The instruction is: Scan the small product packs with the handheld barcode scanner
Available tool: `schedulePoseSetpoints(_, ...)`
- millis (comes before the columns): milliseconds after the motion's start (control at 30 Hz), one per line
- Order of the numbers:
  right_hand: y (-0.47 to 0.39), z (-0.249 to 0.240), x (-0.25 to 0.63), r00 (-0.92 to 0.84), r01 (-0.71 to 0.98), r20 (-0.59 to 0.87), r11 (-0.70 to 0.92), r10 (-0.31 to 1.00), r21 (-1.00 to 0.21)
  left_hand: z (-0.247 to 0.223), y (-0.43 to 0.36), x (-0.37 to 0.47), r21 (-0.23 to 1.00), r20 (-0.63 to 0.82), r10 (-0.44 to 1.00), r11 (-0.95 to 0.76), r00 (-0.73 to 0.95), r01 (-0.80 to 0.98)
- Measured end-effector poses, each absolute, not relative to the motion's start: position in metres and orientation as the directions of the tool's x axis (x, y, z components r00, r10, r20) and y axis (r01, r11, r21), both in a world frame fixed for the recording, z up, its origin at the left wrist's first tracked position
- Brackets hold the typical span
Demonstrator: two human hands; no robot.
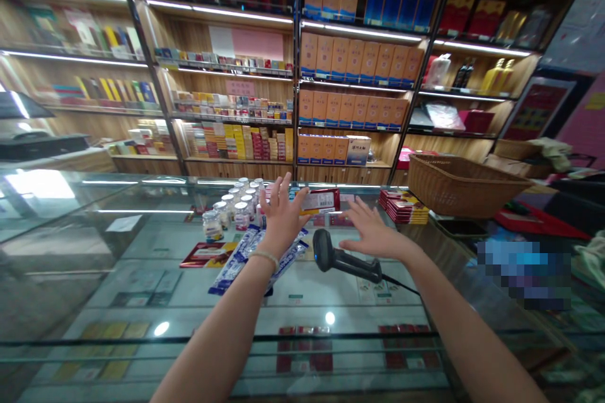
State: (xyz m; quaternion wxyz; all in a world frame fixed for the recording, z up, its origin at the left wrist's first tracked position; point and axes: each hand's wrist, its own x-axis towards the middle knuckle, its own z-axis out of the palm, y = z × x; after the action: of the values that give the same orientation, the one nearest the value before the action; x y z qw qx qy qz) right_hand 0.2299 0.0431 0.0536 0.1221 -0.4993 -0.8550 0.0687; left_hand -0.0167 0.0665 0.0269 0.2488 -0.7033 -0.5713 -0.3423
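Observation:
My left hand (282, 211), a band at its wrist, reaches over the counter with thumb and index finger at the left end of a red chocolate bar packet (324, 200); its other fingers are spread. The packet's pale label faces me. To its right, my right hand (373, 228) hovers open, fingers apart, with nothing in it. A black barcode scanner (347, 259) with a cable lies just below that hand. Blue-and-white snack packets (236, 264) are piled under my left wrist. Beside them lies another red-and-yellow bar (208, 255). Small lidded jars (227, 209) cluster behind, partly hidden by my left hand.
The glass counter (189, 302) shows boxed goods beneath it. A stack of red packets (403, 206) sits at the back right, next to a wicker basket (466, 182). A paper slip (123, 223) lies on the left. Stocked shelves (239, 170) line the wall behind.

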Motion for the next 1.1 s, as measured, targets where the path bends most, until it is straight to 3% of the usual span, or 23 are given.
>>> schedulePoseSetpoints(133, 0.07, 0.048, 0.226, -0.394, 0.864, 0.429, 0.487, 0.812, -0.129, 0.028, 0.065, -0.016, 0.045, 0.768, 0.63, -0.233, 0.116, 0.971)
schedulePoseSetpoints(300, 0.097, 0.022, 0.225, -0.309, 0.902, 0.618, 0.429, 0.722, -0.051, 0.029, 0.065, -0.014, 0.049, 0.764, 0.633, -0.247, 0.123, 0.968)
schedulePoseSetpoints(800, 0.1, 0.013, 0.235, -0.277, 0.881, 0.71, 0.466, 0.648, -0.081, 0.035, 0.061, -0.009, -0.012, 0.718, 0.669, -0.266, 0.194, 0.964)
schedulePoseSetpoints(1100, 0.087, 0.025, 0.236, -0.297, 0.852, 0.789, 0.522, 0.537, -0.034, 0.04, 0.057, -0.006, 0.079, 0.734, 0.669, -0.261, 0.121, 0.962)
